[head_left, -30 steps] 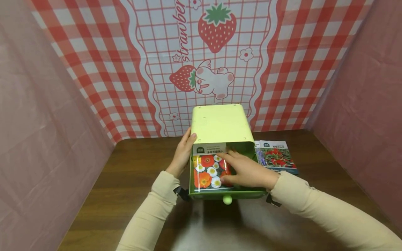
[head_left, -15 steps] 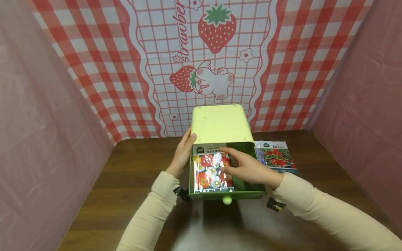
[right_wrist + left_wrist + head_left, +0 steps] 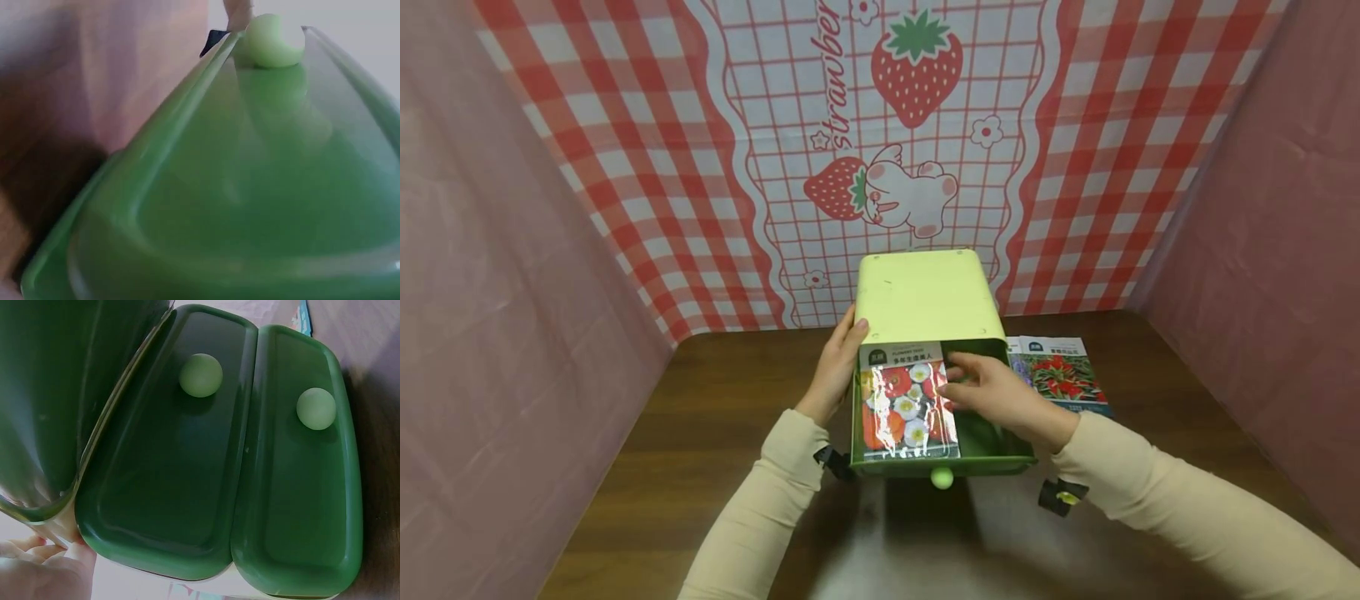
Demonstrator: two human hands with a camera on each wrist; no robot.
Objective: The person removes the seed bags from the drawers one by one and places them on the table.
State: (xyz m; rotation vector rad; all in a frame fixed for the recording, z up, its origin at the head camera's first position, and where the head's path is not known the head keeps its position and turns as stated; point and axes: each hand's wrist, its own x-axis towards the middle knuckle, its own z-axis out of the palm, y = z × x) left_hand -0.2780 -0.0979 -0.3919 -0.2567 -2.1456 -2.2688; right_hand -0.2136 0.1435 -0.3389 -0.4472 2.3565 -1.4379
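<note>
A pale green desktop cabinet (image 3: 928, 296) has its top drawer (image 3: 988, 465) pulled out. On the left side of that drawer lies a seed packet (image 3: 898, 412) printed with red, orange and white poppies. My left hand (image 3: 833, 371) rests against the cabinet's left side, thumb at the top's front corner. At the packet's right edge, my right hand (image 3: 1011, 402) is over the drawer with fingers loosely bent and fingertips right at that edge. In the left wrist view, two shut drawer fronts with round knobs (image 3: 200, 375) show beside the pulled-out drawer.
More seed packets (image 3: 1063, 373), one with red flowers, lie on the wooden table (image 3: 715, 417) to the cabinet's right. Behind stands a red checked strawberry cloth (image 3: 917, 83). Pink cloth walls (image 3: 1262, 275) flank both sides.
My right hand has drawn slightly right and its fingers have slid off the packet's face to its right edge, uncovering more of the packet. The left hand has stayed on the cabinet.
</note>
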